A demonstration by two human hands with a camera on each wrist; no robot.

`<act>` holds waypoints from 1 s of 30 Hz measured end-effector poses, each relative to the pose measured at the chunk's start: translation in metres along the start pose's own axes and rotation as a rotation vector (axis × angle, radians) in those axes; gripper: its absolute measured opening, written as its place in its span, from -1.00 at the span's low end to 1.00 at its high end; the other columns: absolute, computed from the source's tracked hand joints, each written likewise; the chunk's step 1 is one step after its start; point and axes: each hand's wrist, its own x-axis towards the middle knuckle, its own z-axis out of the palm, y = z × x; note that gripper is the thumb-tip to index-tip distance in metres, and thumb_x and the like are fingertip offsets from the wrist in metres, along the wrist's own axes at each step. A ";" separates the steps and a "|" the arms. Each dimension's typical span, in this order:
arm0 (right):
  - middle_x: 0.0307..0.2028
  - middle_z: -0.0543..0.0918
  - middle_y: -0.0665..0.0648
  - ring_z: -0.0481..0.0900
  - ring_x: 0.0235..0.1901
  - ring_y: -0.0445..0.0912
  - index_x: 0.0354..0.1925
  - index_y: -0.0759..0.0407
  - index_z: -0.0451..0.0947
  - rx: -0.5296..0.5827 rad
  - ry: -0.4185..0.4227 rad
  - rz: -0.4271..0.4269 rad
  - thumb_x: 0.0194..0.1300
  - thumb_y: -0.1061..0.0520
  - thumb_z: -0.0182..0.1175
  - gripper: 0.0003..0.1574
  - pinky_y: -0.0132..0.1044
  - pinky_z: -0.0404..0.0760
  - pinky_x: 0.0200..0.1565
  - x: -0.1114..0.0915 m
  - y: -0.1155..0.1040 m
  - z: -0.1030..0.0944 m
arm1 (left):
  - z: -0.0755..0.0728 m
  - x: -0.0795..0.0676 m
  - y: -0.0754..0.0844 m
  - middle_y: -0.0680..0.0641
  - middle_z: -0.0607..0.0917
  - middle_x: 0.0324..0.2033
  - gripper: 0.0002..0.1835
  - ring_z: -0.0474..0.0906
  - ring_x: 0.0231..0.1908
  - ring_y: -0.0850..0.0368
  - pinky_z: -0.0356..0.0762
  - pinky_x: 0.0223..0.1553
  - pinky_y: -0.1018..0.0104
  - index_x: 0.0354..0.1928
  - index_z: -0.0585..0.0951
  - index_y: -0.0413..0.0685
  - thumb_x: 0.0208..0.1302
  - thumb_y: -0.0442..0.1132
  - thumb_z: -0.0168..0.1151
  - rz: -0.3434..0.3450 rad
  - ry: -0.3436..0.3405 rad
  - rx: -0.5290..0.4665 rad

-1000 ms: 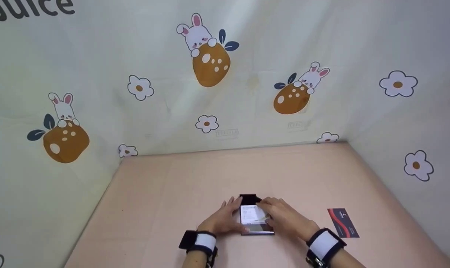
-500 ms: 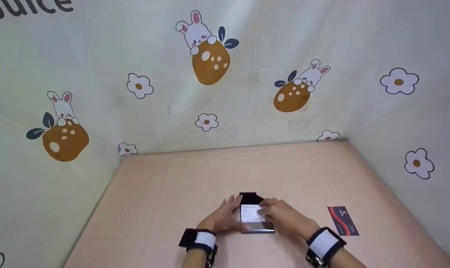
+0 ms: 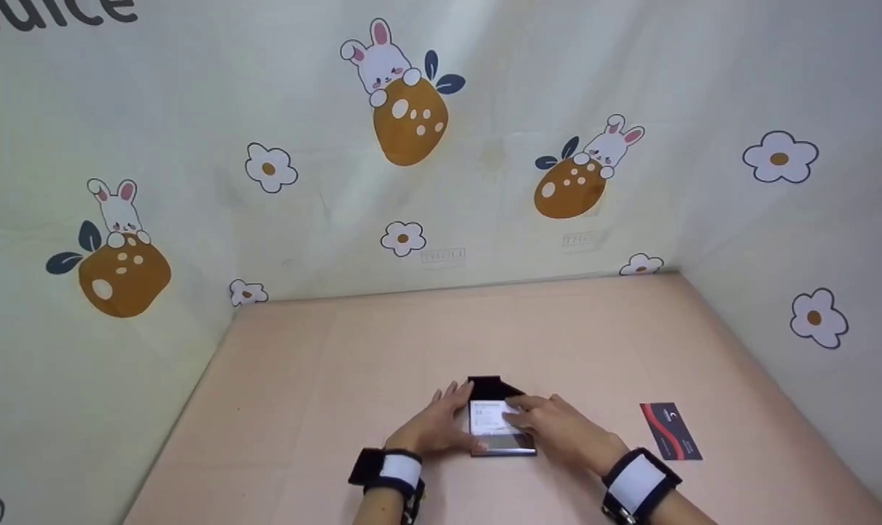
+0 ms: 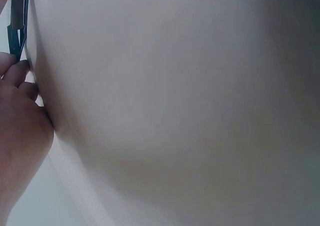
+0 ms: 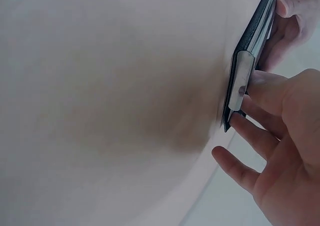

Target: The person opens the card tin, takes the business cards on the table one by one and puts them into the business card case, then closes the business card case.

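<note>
A business card case [image 3: 510, 443] lies on the table in the head view, its black flap [image 3: 485, 386] folded open at the far side. White printed cards [image 3: 486, 417] sit inside, above a shiny metal strip at the near edge. My left hand [image 3: 432, 430] holds the case's left side, thumb at the near corner. From the right, my right hand [image 3: 568, 432] grips the case's edge, with bent fingers over the cards. The right wrist view shows the case [image 5: 244, 70] edge-on, with the right thumb [image 5: 270, 91] against it. Only a sliver of case [image 4: 19, 10] appears in the left wrist view.
A dark card [image 3: 670, 430] with a red wave lies on the table to the right of my right hand. The pink-beige tabletop [image 3: 324, 364] meets a printed curtain [image 3: 485, 219] at the back and sides.
The right fingertips have shifted slightly on the cards, and a card edge that stood raised near them now lies flatter. The left hand keeps its place. The head view has tilted slightly.
</note>
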 end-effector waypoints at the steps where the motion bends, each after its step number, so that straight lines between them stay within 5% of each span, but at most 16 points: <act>1: 0.23 0.61 0.24 0.63 0.15 0.17 0.19 0.00 0.63 -0.008 0.000 -0.001 0.33 0.35 0.12 -0.47 0.18 0.63 0.10 -0.001 0.000 0.000 | 0.000 0.000 0.000 -0.10 0.04 0.59 0.19 -0.25 0.61 -0.14 -0.29 0.60 -0.16 0.58 0.08 0.06 -0.05 0.00 0.59 0.004 0.001 0.000; 12: 0.19 0.65 0.20 0.70 0.05 0.09 0.19 -0.01 0.65 -0.088 0.046 -0.054 0.25 0.35 0.20 -0.44 -0.01 0.69 -0.04 -0.007 -0.004 0.004 | -0.001 0.002 -0.005 -0.18 0.10 0.57 0.16 -0.18 0.61 -0.15 -0.29 0.61 -0.11 0.55 0.10 -0.19 -0.02 -0.06 0.58 0.126 -0.003 0.050; 30: 0.22 0.64 0.18 0.67 0.12 0.09 0.21 0.02 0.62 -0.043 0.001 -0.029 0.22 0.39 0.22 -0.39 0.02 0.66 0.02 -0.015 -0.010 0.002 | 0.000 0.000 -0.003 -0.16 0.06 0.58 0.17 -0.20 0.61 -0.15 -0.31 0.60 -0.14 0.56 0.09 -0.17 -0.03 -0.11 0.59 0.119 0.007 0.021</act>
